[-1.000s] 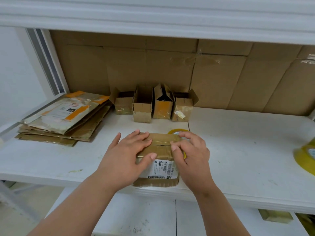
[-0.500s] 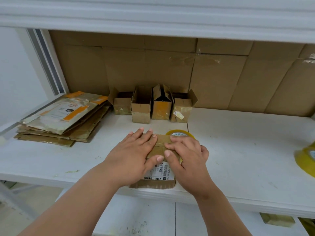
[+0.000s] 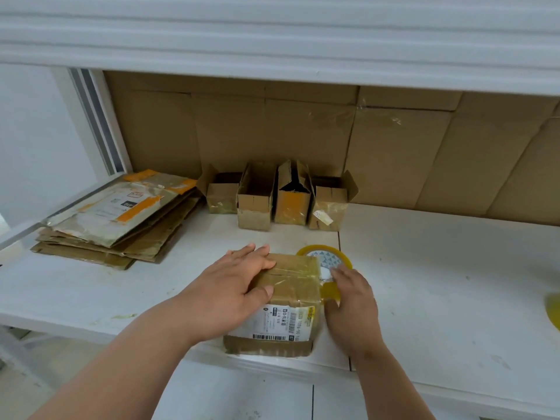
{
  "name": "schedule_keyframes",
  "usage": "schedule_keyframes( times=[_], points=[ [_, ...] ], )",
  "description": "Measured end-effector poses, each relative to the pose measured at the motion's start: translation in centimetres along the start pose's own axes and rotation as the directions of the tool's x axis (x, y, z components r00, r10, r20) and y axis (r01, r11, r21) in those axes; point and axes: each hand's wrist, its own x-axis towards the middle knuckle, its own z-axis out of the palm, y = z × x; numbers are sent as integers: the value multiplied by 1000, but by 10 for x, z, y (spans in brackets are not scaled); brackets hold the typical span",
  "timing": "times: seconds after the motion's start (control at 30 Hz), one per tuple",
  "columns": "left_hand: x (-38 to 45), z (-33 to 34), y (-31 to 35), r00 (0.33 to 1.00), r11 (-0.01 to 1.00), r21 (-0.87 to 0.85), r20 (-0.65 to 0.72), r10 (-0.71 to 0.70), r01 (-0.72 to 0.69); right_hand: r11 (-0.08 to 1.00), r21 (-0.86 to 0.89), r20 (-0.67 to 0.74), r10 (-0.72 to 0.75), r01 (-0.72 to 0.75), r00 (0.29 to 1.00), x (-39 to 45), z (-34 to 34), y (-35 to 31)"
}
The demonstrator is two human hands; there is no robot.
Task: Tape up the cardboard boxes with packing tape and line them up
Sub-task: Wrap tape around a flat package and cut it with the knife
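Left hand (image 3: 230, 291) presses flat atop the taped box (image 3: 288, 286); right hand (image 3: 351, 301), just beside it, grips the tape roll (image 3: 327, 260).

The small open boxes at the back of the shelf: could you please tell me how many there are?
4, in a row against the cardboard backing: far left, second, third, far right. None seems hidden.

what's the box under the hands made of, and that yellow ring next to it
Box: brown corrugated cardboard by its look, its top glossy under clear tape, with a white paper label. Ring: a roll of yellowish translucent plastic packing tape, probably on a printed card core.
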Motion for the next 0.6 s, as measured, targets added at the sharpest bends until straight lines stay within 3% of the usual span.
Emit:
schedule_keyframes(
  times=[0.1, 0.23, 0.33, 0.4, 0.47, 0.6],
  points=[
    [0, -2, 0, 1000, 996, -88, -9, -13, 12, 962, -257, 54, -81, 92, 995, 4, 3, 1],
    [-1, -4, 2, 999, 989, -147, -21, -31, 28, 945, -301, 112, -101, 131, 989, 13, -6, -5],
    [-1, -5, 3, 999, 990, -139, -31, -28, 23, 954, -290, 91, -58, 82, 994, 14, -13, -4],
    [-1, -4, 4, 999, 994, -108, -45, -24, 19, 983, -182, 17, 17, -14, 1000, 11, -18, -1],
    [-2, -2, 7, 997, 999, -11, -72, -32, 31, 994, 46, -59, 100, -97, 993, 8, -28, 1],
    [-6, -1, 12, 984, 960, 262, -170, -55, 99, 885, 464, -84, 83, -35, 993, -3, -58, -9]
  ],
)
